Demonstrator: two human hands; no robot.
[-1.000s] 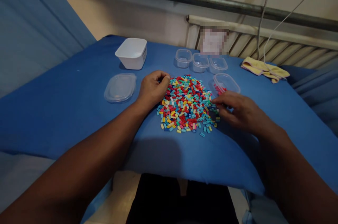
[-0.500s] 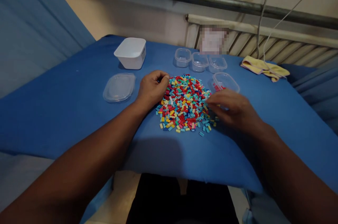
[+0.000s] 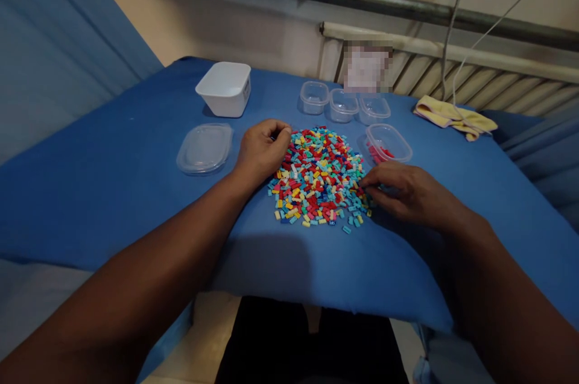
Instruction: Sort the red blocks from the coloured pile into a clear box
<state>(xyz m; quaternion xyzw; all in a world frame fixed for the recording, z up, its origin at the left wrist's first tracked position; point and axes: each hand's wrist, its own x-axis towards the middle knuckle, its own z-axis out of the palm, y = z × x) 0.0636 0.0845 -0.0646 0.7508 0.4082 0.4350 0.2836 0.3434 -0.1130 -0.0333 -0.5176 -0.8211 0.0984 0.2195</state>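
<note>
A heap of small toy building bricks (image 3: 319, 182) in red, blue, yellow, green and white lies in the middle of the blue-covered table. My left hand (image 3: 265, 146) rests against its left edge, curled closed with thumb and fingertips together; whatever they may hold is hidden. At the right edge, my right hand (image 3: 402, 191) has thumb and forefinger closed on the bricks, too small to tell what is between them. Just beyond that hand stands a clear plastic tub (image 3: 400, 141) with several red bricks in it.
Three more clear tubs (image 3: 344, 108) stand in a row at the back. A white box (image 3: 226, 91) is at the back left, with clear lids (image 3: 204, 149) lying in front of it. Back right, a yellow cloth (image 3: 455, 116) lies beneath a hanging cable (image 3: 447, 40).
My right hand has come down and slightly right, away from the tub, and its fingertips are now at the heap's right edge. My left hand stays in place.
</note>
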